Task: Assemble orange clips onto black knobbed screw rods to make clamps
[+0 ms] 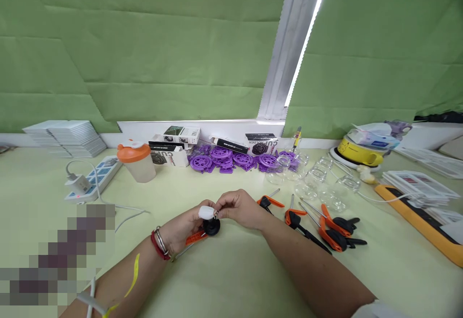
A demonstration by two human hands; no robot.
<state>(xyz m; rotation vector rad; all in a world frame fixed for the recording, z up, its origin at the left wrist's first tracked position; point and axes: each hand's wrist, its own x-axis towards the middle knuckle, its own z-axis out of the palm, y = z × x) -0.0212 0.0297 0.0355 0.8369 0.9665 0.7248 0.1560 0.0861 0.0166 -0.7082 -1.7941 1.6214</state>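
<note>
My left hand [183, 226] is closed around a small piece with a white rounded end [206, 212] and a black round base [211, 227]. My right hand [240, 208] pinches at the edge of the white end, beside my left fingertips. Something small and dark shows between those fingers, too small to name. Below my left hand an orange part [195, 237] with a metal rod shows; whether it joins the held piece I cannot tell. Right of my right hand lie several orange and black clamps [331, 229] with metal rods.
Purple plastic parts [231, 159] and cup holder boxes [168, 156] line the back. Clear glass-like pieces [313, 183] stand at right, near a yellow pot [358, 152]. An orange-lidded shaker [139, 161] and a power strip [97, 180] with cables are at left.
</note>
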